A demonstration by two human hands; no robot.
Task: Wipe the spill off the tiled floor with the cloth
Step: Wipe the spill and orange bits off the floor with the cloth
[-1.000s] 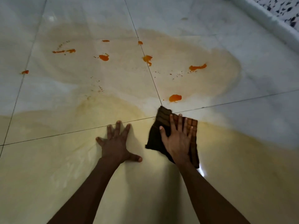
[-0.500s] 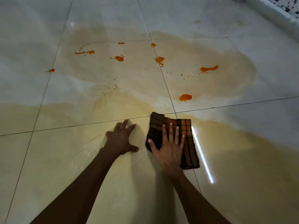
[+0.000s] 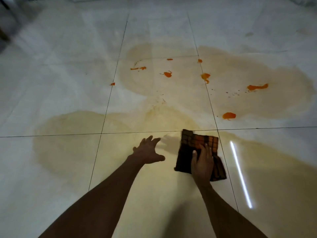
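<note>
Cloth point(image 3: 199, 143) first, since that's what we're pushing around: our right hand point(image 3: 202, 162) sits flat on its near half, fingers laid out straight and pressing down, not bunched around it. It lies on the tiled floor point(image 3: 68, 66) just near-side of the grout line, right of centre, on the near yellowish part of the spill point(image 3: 171, 121). Our left hand point(image 3: 148, 151) is just left of it, fingers spread and loose, holding nothing; we can't tell if the palm is actually down on the tile or hovering.

Handling-wise, we'd guess it's soft, light and floppy, probably getting soggy, so it'll bunch up if we drag it by a corner. A flat palm in the middle seems like the way to go, or a pinch at the near edge to refold it.

It's folded into a rough rectangle, long axis running near to far, tipped slightly left at the far end. That far edge points at the orange blobs point(image 3: 229, 115) beyond the grout line, which look untouched. Wet glossy tile probably means slippery going.
</note>
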